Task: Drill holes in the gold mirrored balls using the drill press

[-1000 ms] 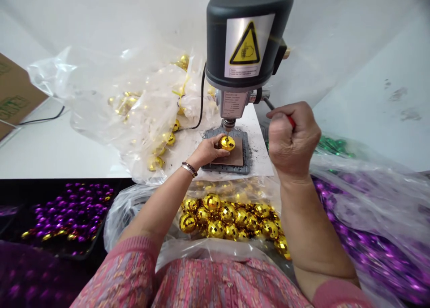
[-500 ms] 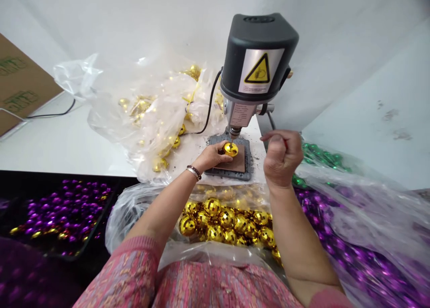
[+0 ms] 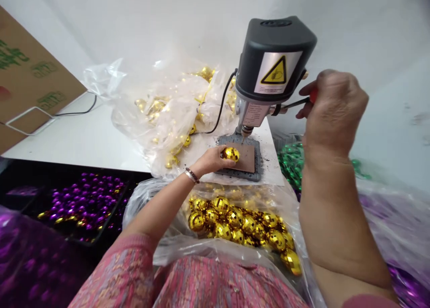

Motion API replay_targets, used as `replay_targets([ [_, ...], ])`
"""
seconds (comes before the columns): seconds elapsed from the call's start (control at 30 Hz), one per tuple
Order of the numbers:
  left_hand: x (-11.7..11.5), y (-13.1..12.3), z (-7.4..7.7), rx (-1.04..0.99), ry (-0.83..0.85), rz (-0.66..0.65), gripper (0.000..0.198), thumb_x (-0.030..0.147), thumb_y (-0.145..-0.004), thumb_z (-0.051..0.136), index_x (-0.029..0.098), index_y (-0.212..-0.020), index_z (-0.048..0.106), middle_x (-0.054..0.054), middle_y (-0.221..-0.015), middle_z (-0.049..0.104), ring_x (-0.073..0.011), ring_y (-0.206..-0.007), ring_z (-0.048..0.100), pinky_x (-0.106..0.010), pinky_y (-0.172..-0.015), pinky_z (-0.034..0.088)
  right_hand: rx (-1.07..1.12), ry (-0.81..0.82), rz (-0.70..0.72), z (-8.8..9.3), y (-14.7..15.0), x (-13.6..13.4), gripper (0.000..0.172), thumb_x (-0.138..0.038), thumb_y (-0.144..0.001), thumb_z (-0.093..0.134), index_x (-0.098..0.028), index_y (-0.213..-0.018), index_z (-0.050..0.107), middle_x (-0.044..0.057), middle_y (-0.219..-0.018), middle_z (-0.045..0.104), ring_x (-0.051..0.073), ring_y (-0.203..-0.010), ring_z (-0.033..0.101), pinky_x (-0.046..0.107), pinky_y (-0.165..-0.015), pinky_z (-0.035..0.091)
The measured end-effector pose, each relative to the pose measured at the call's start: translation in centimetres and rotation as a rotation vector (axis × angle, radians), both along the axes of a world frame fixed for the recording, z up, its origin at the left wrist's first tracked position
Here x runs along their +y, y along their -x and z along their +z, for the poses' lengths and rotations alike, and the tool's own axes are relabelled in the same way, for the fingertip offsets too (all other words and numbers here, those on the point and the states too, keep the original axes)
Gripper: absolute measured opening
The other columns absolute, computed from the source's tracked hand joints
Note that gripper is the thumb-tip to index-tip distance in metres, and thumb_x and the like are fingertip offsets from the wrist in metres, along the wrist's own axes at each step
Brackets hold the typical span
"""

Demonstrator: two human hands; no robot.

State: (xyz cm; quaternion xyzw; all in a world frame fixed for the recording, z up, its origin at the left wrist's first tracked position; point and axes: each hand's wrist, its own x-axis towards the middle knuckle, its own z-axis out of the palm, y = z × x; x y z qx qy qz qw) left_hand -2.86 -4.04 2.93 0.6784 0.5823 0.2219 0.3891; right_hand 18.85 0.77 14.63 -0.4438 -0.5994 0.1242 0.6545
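My left hand (image 3: pixel 215 159) pinches a shiny gold faceted ball (image 3: pixel 231 154) over the brown board (image 3: pixel 247 158) on the base of a small drill press (image 3: pixel 276 62). The drill bit (image 3: pixel 243 140) stands above and to the right of the ball, apart from it. My right hand (image 3: pixel 336 106) is closed round the red-knobbed end of the press's feed lever (image 3: pixel 297 104), raised beside the motor housing. Close in front of me, an open clear plastic bag (image 3: pixel 215 250) holds many gold balls (image 3: pixel 235 217).
A second clear bag (image 3: pixel 134 120) of gold balls lies on the white table (image 3: pixel 83 142) behind a black cord (image 3: pixel 221 106). A cardboard box (image 3: pixel 36 75) stands at left. Purple balls (image 3: pixel 87 200) fill a black bin; green balls (image 3: pixel 290 162) lie at right.
My right hand has risen with the lever, and the drill bit has come up out of the gold ball. My left hand has drawn the ball left, away from the bit. The view has shifted.
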Motion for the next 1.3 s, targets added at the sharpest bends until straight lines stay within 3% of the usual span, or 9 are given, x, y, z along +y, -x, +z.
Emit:
replay_targets([
  [0.1,-2.9,3.9,1.9,0.084,0.176,-0.277,0.059,0.038,-0.069,0.084,0.020,-0.124,0.071,-0.005,-0.101,0.079,-0.0192,-0.085,0.070,-0.027,-0.077,0.052,0.104,0.037,-0.016,-0.2,0.5,-0.9,0.033,-0.033,-0.099,0.044,-0.014,-0.073,0.055,-0.005,-0.068,0.054,0.002,-0.063,0.049,0.018,-0.061,0.037],
  [0.17,-4.2,6.7,2.6,0.111,0.261,-0.322,0.072,0.040,-0.068,0.085,0.021,-0.134,0.066,-0.008,-0.112,0.078,-0.0200,-0.089,0.072,-0.028,-0.079,0.053,0.104,0.037,-0.013,-0.4,0.8,-1.4,0.033,-0.030,-0.099,0.043,-0.015,-0.072,0.051,-0.005,-0.069,0.055,0.002,-0.064,0.051,0.020,-0.063,0.037],
  [0.27,-4.5,10.2,2.7,0.299,0.135,-0.024,0.059,0.044,-0.085,0.070,0.017,-0.138,0.063,-0.014,-0.124,0.075,-0.0236,-0.098,0.072,-0.032,-0.085,0.055,0.075,0.028,-0.039,-0.6,0.9,-1.7,0.033,-0.027,-0.099,0.039,-0.015,-0.070,0.050,-0.004,-0.069,0.055,0.004,-0.064,0.052,0.024,-0.067,0.040],
  [0.4,-3.2,12.3,2.0,0.728,-0.089,0.419,0.051,0.023,-0.096,0.047,0.012,-0.146,0.054,-0.020,-0.141,0.065,-0.0309,-0.124,0.064,-0.040,-0.100,0.051,0.059,0.028,-0.051,-0.7,0.9,-2.0,0.034,-0.025,-0.099,0.035,-0.015,-0.071,0.050,-0.002,-0.070,0.056,0.006,-0.065,0.053,0.026,-0.069,0.041],
  [0.5,-2.4,12.7,1.7,0.892,-0.102,0.459,0.060,0.016,-0.094,0.045,0.015,-0.154,0.044,-0.019,-0.153,0.055,-0.0345,-0.130,0.060,-0.045,-0.102,0.051,0.068,0.014,-0.042,-1.0,1.0,-2.1,0.031,-0.025,-0.098,0.036,-0.016,-0.071,0.048,-0.001,-0.073,0.059,0.006,-0.065,0.053,0.026,-0.067,0.040],
  [0.7,-0.9,13.0,0.8,1.006,0.098,0.354,0.045,0.035,-0.095,0.050,0.017,-0.134,0.062,-0.019,-0.136,0.067,-0.0359,-0.118,0.067,-0.042,-0.091,0.053,0.072,-0.008,-0.039,-1.5,0.9,-2.2,0.028,-0.033,-0.098,0.037,-0.017,-0.076,0.047,-0.001,-0.076,0.061,0.007,-0.067,0.055,0.027,-0.070,0.042],
  [0.97,-0.4,12.9,-0.7,0.797,-0.065,0.162,0.061,0.033,-0.082,0.067,0.018,-0.140,0.054,-0.015,-0.123,0.073,-0.0317,-0.110,0.070,-0.035,-0.087,0.052,0.093,-0.015,-0.029,-1.9,1.0,-2.5,0.029,-0.034,-0.096,0.040,-0.016,-0.075,0.049,-0.002,-0.072,0.055,0.007,-0.067,0.051,0.028,-0.071,0.042],
  [1.1,-1.7,10.9,0.8,0.800,-0.270,0.092,0.057,0.031,-0.087,0.064,0.015,-0.141,0.051,-0.020,-0.135,0.065,-0.0336,-0.120,0.065,-0.040,-0.094,0.051,0.096,-0.038,-0.006,-2.1,1.0,-2.4,0.028,-0.032,-0.097,0.039,-0.017,-0.075,0.047,-0.002,-0.071,0.053,0.007,-0.064,0.048,0.027,-0.070,0.041],
  [1.3,-2.6,8.2,3.7,0.602,-0.339,0.082,0.066,0.029,-0.085,0.069,0.015,-0.146,0.047,-0.018,-0.135,0.062,-0.0301,-0.115,0.066,-0.041,-0.098,0.053,0.070,-0.023,0.024,-2.0,0.8,-2.6,0.027,-0.030,-0.099,0.039,-0.018,-0.075,0.044,-0.003,-0.072,0.049,0.006,-0.065,0.046,0.027,-0.074,0.044],
])
